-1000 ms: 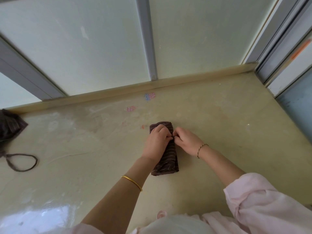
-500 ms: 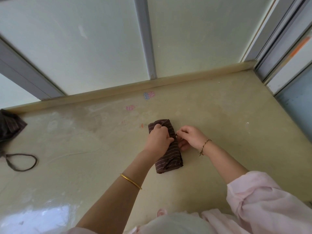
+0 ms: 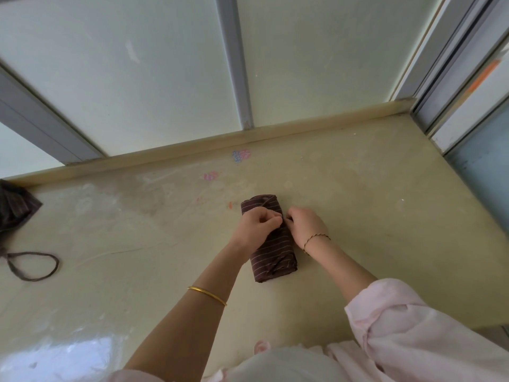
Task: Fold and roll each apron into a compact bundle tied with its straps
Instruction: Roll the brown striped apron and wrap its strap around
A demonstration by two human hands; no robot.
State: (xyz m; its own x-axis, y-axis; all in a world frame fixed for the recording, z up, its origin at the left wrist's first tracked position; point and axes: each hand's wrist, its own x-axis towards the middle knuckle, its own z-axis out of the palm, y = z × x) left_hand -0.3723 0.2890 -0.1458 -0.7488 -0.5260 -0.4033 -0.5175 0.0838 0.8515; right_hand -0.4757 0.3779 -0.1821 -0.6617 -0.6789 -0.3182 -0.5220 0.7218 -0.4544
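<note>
A person's two hands met over a rolled apron [image 3: 271,252] on a scuffed beige surface [image 3: 371,216] beneath frosted window panels [image 3: 137,78]. The dark brown, thin-striped apron lay as a tight roll near the middle of the surface, its length running from 11 o'clock to 5 o'clock. The left hand [image 3: 254,228] came in from 7 o'clock and covered the roll's upper left side, fingers curled. The right hand [image 3: 305,226] came in from 4 o'clock, fingers likewise curled. The fingertips of both hands pinched together at one spot on top of the roll; whether they had hold of a strap or the cloth itself could not be told.

A gold bangle [image 3: 207,295] circled the left forearm, a thin bracelet [image 3: 316,239] the right wrist, and a pale pink sleeve [image 3: 407,334] was pushed up the right arm. At 9 o'clock, well apart from the roll, a second dark cloth [image 3: 15,209] lay at the frame's edge with a looped strap [image 3: 30,266] just below it. Small pink and blue marks [image 3: 241,155] showed at 12 o'clock.
</note>
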